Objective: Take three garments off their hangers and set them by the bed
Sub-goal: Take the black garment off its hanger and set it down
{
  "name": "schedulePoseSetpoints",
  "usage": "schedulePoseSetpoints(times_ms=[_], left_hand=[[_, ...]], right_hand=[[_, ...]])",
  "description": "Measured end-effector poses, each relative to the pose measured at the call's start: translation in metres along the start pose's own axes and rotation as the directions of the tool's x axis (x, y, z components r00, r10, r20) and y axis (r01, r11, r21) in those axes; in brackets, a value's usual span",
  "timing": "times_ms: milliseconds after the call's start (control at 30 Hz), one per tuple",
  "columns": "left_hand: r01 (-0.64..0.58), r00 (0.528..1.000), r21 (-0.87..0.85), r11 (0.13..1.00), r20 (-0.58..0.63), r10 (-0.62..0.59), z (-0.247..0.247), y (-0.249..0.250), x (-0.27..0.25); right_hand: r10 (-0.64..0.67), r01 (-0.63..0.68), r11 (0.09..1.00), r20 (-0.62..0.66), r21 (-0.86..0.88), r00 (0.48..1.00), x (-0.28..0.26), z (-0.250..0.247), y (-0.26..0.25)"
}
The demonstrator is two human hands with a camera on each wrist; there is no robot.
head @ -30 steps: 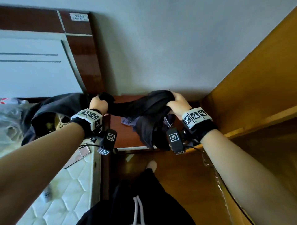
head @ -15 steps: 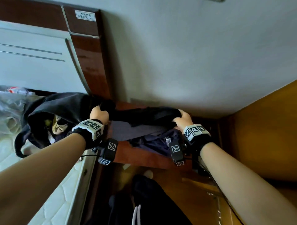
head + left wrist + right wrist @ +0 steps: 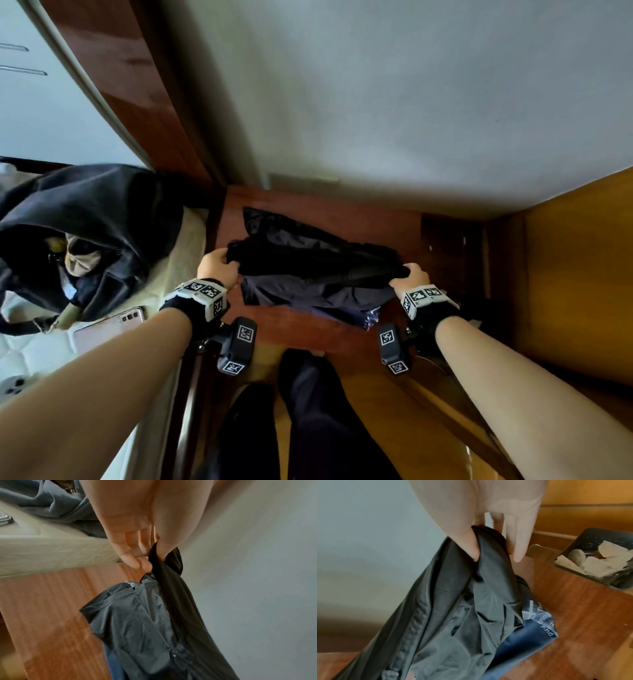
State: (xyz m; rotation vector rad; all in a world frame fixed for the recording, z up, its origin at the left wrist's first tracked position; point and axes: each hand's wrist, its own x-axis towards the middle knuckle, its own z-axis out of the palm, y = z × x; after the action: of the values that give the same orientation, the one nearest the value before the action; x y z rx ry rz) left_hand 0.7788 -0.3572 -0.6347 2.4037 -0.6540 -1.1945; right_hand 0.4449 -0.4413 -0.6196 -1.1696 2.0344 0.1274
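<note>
the black jacket (image 3: 318,263) hangs stretched between both hands just above the reddish wooden nightstand (image 3: 342,212) in the middle of the head view, over a pile of dark grey and blue clothing (image 3: 308,298) already lying there. the left hand (image 3: 217,265) pinches one bunched end between thumb and curled fingers; the right hand (image 3: 409,275) does the same at the other end.

judged from this, the step is laying the jacket down on the pile. to do it well, lower both ends level so the cloth settles flat, keep it inside the nightstand's near edge so nothing slides to the floor, and let go only once the weight rests on the pile.

the left wrist view shows what the head view cannot: the thumb and fingertips (image 3: 137,562) nipping only a narrow fold, and a zip pull on the grey garment below. the right wrist view shows a zipper line down the held cloth, white lettering on a blue garment (image 3: 530,635) underneath, and a dark bin (image 3: 597,559) with white scraps at the right of the frame. only the head view shows the bed (image 3: 44,346) at lower left, with a dark bag (image 3: 85,222) and a phone (image 3: 106,330) on it. whether the grey cloth is the jacket's lining or a separate piece is hard to tell.
</note>
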Motion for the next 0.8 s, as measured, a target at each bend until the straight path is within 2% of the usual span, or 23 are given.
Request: schedulePoseSetpoints(times_ms=[200, 300, 467, 633, 700, 800], left_hand=[[0.059, 0.997, 0.101, 0.993, 0.048, -0.064, 0.011, -0.01, -0.005], [0.012, 0.997, 0.186, 0.982, 0.073, -0.027, 0.003, -0.008, -0.022], [-0.161, 0.98, 0.355, 0.921, 0.171, 0.106, -0.02, 0.0, -0.06], [-0.407, 0.904, 0.467, 0.785, 0.333, 0.27, -0.038, 0.001, -0.107], [-0.508, 0.851, 0.522, 0.686, 0.426, 0.306, -0.041, -0.002, -0.128], [-0.661, 0.742, 0.566, 0.492, 0.588, 0.321, -0.036, -0.008, -0.162]], right_hand=[[0.112, -0.111, 0.994, 0.055, -0.004, 0.992, -0.003, 0.018, 0.017], [0.09, -0.089, 0.996, 0.105, -0.015, 0.99, -0.023, 0.016, 0.017], [-0.021, 0.01, 0.998, 0.16, 0.068, 0.987, -0.077, 0.013, 0.016], [-0.097, 0.078, 0.988, 0.146, 0.13, 0.984, -0.151, 0.024, 0.03], [-0.108, 0.084, 0.982, 0.132, 0.17, 0.985, -0.186, 0.032, 0.046], [-0.106, 0.078, 0.983, 0.164, 0.166, 0.981, -0.234, 0.044, 0.078]])
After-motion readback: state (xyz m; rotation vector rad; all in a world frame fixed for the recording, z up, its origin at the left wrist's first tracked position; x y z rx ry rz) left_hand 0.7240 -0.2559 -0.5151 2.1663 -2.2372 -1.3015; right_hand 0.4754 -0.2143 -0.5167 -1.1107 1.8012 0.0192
